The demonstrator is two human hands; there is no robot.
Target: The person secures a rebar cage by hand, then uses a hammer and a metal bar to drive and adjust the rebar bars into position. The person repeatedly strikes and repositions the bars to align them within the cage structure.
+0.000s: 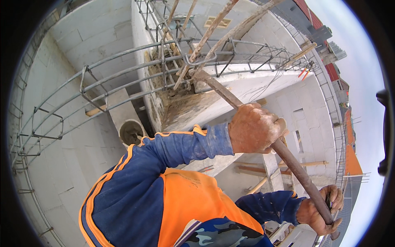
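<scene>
The bar (293,165) slants from 12 o'clock, its upper end at the rebar cage (163,61), down to 4 o'clock. The left hand (254,126), at 3 o'clock near centre, is clamped round its middle; the right hand (311,217), at 4 o'clock, is curled round its lower end. A bucket (131,124) sits at 9 o'clock.
</scene>
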